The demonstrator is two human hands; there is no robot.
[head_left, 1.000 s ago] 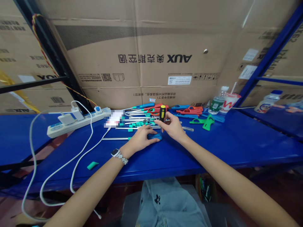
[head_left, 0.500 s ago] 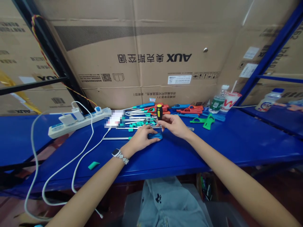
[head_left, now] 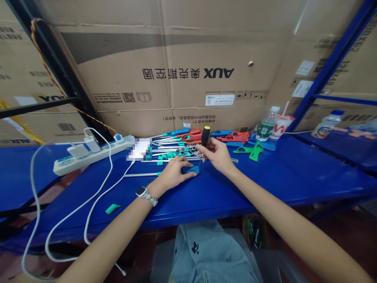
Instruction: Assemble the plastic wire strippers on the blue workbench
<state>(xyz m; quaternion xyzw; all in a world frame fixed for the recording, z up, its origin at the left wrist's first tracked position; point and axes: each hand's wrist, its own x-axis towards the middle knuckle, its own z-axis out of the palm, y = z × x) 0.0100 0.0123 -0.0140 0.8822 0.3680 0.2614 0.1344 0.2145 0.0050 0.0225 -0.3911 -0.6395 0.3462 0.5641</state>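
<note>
My left hand (head_left: 174,173) presses a blue plastic handle (head_left: 192,169) flat on the blue tabletop, thumb and fingers on either side of it. A thin metal tube (head_left: 141,174) with a green collar sticks out left of that hand, in line with the handle; the join is hidden under my palm. It looks like a long-necked lighter. Between the fingertips of my right hand (head_left: 218,156) is a screwdriver (head_left: 205,137) with a black and yellow grip. The screwdriver leans right, its thin shaft pointing down to the handle's right end. Whether the tip touches is too small to tell.
Behind my hands lie several metal tubes with green pieces and red handles (head_left: 235,136). A green handle (head_left: 256,151), a water bottle (head_left: 265,125) and a cup (head_left: 282,125) stand right. At left are a power strip (head_left: 91,155), white cables and a loose green piece (head_left: 112,208).
The screwdriver has gone from upright to leaning right, its grip tilting with my right hand. My left hand stays on the blue handle. The whole view has shifted slightly.
</note>
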